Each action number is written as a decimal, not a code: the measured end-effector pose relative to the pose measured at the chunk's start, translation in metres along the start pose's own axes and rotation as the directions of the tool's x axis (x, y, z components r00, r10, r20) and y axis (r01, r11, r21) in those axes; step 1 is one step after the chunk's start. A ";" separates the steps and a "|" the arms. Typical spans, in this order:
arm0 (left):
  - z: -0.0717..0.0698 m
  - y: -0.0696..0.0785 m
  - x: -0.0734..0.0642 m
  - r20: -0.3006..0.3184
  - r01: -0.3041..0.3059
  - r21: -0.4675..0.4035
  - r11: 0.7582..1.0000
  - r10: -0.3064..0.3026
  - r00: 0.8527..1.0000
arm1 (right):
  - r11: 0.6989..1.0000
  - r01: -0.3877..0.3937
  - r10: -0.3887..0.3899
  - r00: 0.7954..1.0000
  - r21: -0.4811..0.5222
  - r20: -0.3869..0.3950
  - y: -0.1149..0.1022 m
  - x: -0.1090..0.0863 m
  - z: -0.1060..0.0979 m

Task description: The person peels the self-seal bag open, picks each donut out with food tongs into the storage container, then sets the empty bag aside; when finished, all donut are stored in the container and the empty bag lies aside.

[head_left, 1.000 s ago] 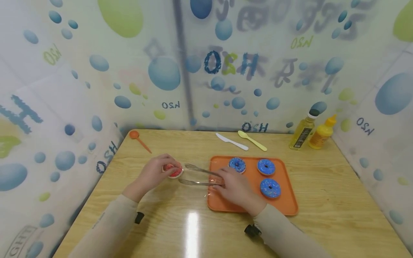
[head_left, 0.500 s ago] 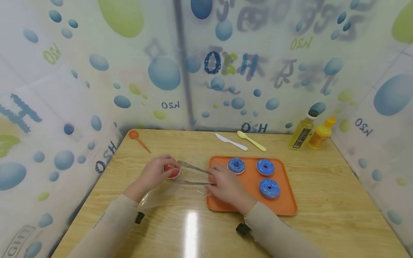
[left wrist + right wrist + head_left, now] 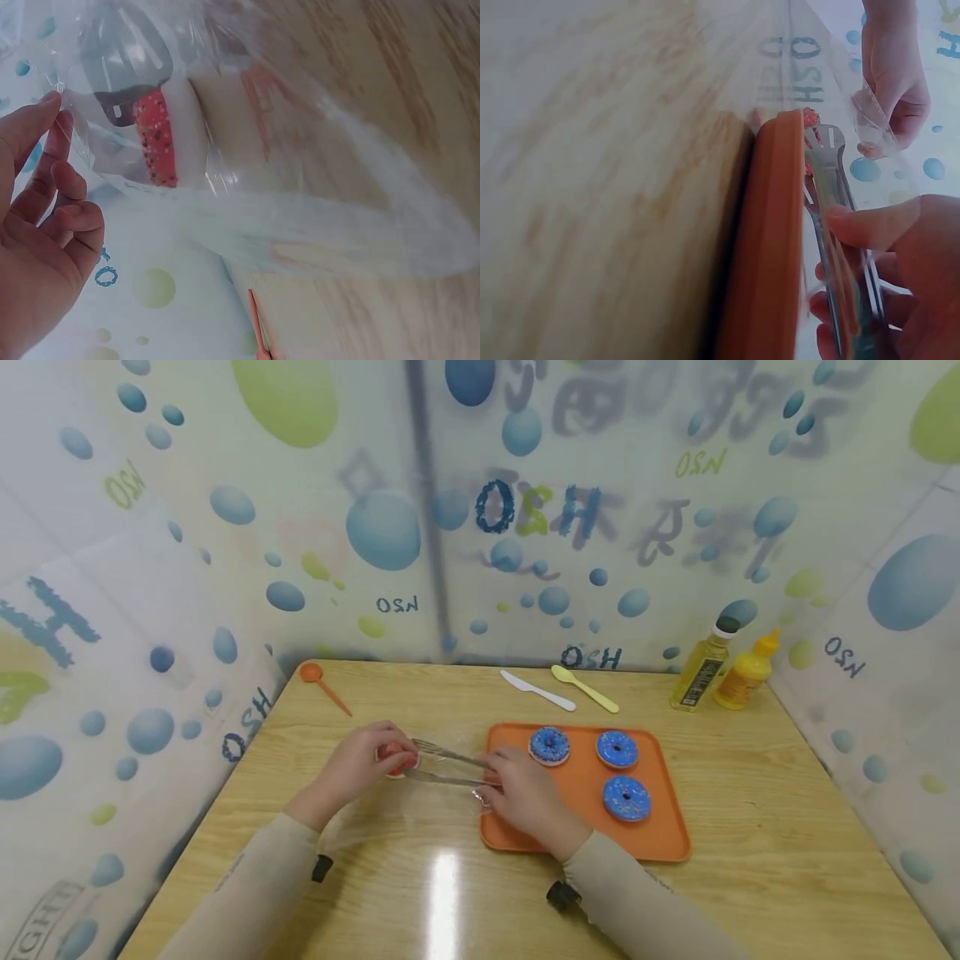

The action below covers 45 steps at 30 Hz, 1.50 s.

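My left hand (image 3: 358, 767) pinches the edge of a clear plastic bag (image 3: 337, 187) between thumb and finger. A red-topped donut (image 3: 156, 142) with dark sprinkles is inside the bag. In my right hand (image 3: 528, 793) I hold metal tongs (image 3: 452, 754), which point left into the bag. One slotted tong end presses against the donut's red face in the left wrist view; the other end is hard to make out through the plastic. The bag also spreads around the tongs near the right hand.
Beside the right hand lies an orange tray (image 3: 585, 839) with blue donuts (image 3: 627, 798) on it. A white knife (image 3: 536, 690), a yellow spoon (image 3: 587, 688) and an orange spoon (image 3: 325, 688) lie farther back. An oil bottle (image 3: 703, 668) and a yellow squeeze bottle (image 3: 747, 672) stand at the back right.
My right hand has moved left with the tongs, whose ends went from beside the red donut to against it. The tong arms are closer together. The left hand has barely moved.
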State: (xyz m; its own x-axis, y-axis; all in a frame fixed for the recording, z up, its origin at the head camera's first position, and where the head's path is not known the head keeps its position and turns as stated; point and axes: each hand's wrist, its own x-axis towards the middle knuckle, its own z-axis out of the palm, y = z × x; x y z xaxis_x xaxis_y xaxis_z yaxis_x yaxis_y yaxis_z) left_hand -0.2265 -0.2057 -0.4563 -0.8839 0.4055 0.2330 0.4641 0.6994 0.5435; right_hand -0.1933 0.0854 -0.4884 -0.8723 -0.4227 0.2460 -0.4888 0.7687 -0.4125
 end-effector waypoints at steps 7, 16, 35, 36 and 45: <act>-0.001 0.001 -0.002 -0.001 0.017 0.009 1.000 -0.017 1.000 | 0.999 0.008 -0.008 1.000 0.034 -0.012 0.005 -0.006 -0.003; 0.001 -0.001 -0.002 0.000 0.003 0.030 1.000 -0.003 1.000 | 0.999 -0.036 0.037 0.999 0.026 -0.013 0.010 -0.016 -0.012; -0.003 -0.010 -0.009 -0.010 -0.001 0.081 0.997 0.002 1.000 | 0.994 -0.102 0.104 0.994 0.048 -0.033 0.037 -0.060 -0.045; -0.003 -0.011 -0.010 -0.008 0.000 0.079 0.997 0.000 1.000 | 0.994 -0.102 0.104 0.994 0.048 -0.037 0.039 -0.062 -0.046; -0.003 -0.014 -0.012 0.003 -0.003 0.070 0.998 0.003 1.000 | 0.992 -0.109 0.113 0.991 0.059 -0.076 0.055 -0.084 -0.059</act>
State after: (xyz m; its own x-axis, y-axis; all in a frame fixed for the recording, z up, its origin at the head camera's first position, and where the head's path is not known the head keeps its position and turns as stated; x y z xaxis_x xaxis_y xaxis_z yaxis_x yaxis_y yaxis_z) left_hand -0.2226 -0.2220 -0.4646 -0.8825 0.4091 0.2319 0.4695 0.7375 0.4854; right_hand -0.1458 0.1916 -0.4804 -0.9183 -0.2951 0.2638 -0.3910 0.7802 -0.4883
